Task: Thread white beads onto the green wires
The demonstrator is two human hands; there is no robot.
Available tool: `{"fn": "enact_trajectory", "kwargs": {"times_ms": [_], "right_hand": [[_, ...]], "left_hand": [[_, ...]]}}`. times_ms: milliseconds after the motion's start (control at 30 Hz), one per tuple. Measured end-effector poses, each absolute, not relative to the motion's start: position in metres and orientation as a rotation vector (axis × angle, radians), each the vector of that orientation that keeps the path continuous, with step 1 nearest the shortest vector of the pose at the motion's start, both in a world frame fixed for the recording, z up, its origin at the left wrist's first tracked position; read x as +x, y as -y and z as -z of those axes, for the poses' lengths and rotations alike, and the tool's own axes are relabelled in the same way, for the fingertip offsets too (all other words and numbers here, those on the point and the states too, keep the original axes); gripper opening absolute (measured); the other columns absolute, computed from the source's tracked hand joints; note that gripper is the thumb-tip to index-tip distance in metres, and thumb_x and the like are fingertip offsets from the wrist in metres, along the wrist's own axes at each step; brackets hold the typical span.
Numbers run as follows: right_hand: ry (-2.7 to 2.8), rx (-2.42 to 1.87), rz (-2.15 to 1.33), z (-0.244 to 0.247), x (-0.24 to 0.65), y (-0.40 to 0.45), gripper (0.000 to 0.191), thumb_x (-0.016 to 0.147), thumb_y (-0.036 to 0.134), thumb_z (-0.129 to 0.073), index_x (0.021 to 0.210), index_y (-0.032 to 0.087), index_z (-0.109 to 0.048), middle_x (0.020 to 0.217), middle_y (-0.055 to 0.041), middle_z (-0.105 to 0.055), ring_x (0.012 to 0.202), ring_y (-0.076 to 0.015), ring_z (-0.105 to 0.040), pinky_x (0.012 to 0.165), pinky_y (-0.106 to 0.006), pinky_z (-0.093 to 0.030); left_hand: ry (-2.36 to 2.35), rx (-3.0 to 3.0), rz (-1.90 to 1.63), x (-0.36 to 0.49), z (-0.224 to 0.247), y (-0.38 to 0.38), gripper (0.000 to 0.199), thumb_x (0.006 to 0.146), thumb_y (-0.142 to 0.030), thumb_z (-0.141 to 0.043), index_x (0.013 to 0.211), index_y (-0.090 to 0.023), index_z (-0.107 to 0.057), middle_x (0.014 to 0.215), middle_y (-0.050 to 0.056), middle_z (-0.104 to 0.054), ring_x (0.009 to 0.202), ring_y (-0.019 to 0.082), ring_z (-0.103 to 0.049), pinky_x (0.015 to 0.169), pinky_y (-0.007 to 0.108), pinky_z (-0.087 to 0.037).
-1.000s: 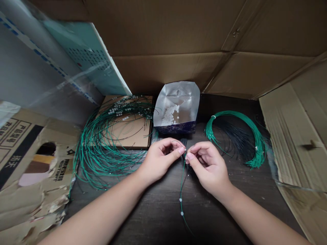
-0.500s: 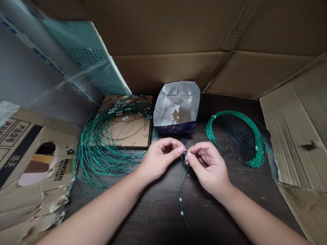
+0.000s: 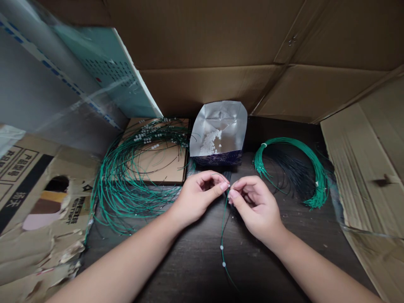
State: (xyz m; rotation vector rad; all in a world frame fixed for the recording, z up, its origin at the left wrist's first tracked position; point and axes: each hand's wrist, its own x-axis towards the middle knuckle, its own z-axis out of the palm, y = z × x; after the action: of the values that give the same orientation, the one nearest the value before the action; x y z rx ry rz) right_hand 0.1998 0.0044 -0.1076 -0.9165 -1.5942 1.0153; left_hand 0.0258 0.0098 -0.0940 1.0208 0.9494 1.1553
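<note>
In the head view my left hand (image 3: 202,193) and my right hand (image 3: 255,206) meet just in front of the foil bag, thumbs and forefingers pinched together. Between the fingertips shows a tiny white bead (image 3: 229,185), partly covered. A thin dark strand arches over my left forefinger. From the pinch a green wire (image 3: 224,219) hangs down over the dark table, with two white beads (image 3: 222,256) spaced along its lower part. My right fingertips close on the wire beside the bead; exactly how each finger grips is hidden.
Behind my hands stands an open foil bag (image 3: 221,120) with white beads (image 3: 209,143). At left, beaded green wires (image 3: 126,198) drape over a flat cardboard box (image 3: 158,162). A tied coil of green wire (image 3: 312,168) lies right. Cardboard walls (image 3: 202,38) enclose the table.
The hanging green wire and its two beads have swung very slightly left. Both hands keep nearly the same pinch and place.
</note>
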Motion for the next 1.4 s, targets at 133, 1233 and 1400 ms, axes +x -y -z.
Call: {"fn": "enact_trajectory", "kwargs": {"times_ms": [133,1233,1400], "right_hand": [[1.618,-0.908,-1.003,0.1081,0.1996,-0.0045,0.015,0.095,0.012,-0.065,0.101,0.025,-0.060,0.080,0.0035,-0.068,0.067,-0.0098,-0.067,0.061,-0.020,-0.055],[1.607,-0.940,-0.894,0.1160,0.2042,-0.0036,0.015,0.097,0.014,-0.066,0.106,0.026,-0.062,0.087,0.0009,-0.070,0.071,-0.0119,-0.069,0.065,-0.023,-0.058],[1.588,-0.942,-0.865,0.1125,0.2029,-0.0014,0.015,0.097,0.013,-0.066,0.107,0.025,-0.063,0.085,0.0003,-0.070,0.069,-0.0122,-0.069,0.064,-0.023,-0.057]], "left_hand": [[-0.953,1.052,-1.158,0.0258,0.0948,-0.0101,0.030,0.080,-0.040,-0.087,0.079,-0.013,-0.073,0.083,0.004,-0.072,0.079,0.014,-0.064,0.078,0.027,-0.053],[-0.961,1.043,-1.117,0.0247,0.0934,-0.0103,0.033,0.080,-0.043,-0.087,0.078,-0.014,-0.072,0.080,0.003,-0.069,0.076,0.012,-0.061,0.077,0.025,-0.051],[-0.970,1.056,-1.095,0.0244,0.0918,-0.0103,0.031,0.080,-0.041,-0.087,0.078,-0.013,-0.072,0.078,0.002,-0.069,0.074,0.012,-0.060,0.076,0.025,-0.050]]}}
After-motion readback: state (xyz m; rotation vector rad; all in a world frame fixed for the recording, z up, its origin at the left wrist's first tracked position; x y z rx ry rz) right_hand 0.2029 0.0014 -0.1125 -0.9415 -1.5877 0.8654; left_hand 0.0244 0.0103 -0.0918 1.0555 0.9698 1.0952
